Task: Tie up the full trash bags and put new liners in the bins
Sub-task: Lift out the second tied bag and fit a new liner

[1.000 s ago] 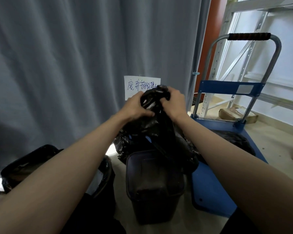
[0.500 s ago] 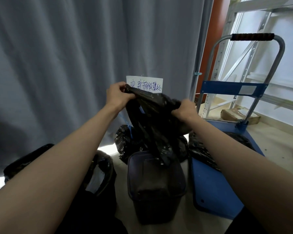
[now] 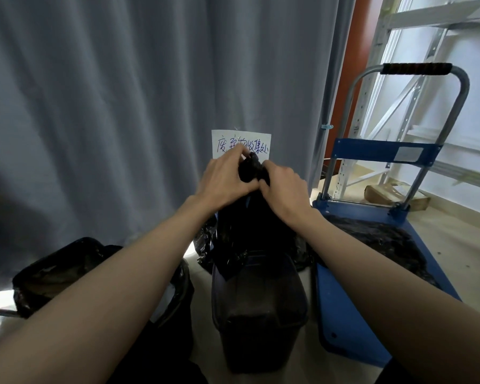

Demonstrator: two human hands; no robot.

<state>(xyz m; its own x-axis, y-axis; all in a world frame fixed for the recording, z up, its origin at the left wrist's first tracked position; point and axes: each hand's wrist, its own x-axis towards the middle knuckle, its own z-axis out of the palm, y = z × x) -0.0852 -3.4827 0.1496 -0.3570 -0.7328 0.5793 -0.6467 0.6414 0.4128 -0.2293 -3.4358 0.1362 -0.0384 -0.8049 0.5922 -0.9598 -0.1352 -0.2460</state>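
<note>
Left hand (image 3: 222, 176) and right hand (image 3: 284, 187) pinch gathered neck of black trash bag (image 3: 250, 228) above bin (image 3: 258, 306). Film judged thin, soft, slippery, light; grip at bunched neck.

Two hands are in view, the left hand (image 3: 224, 177) and the right hand (image 3: 284, 189), and both grip one black trash bag (image 3: 251, 217) at its gathered top. Two bins stand on the floor: one dark bin (image 3: 261, 314) below the bag and one lined bin (image 3: 67, 273) to the left. One blue cart (image 3: 352, 314) stands at the right, with one flat black bag (image 3: 385, 245) on its deck. One paper sign (image 3: 240, 142) hangs on one grey curtain (image 3: 122, 106). One cardboard box (image 3: 394, 194) lies behind the cart.
</note>
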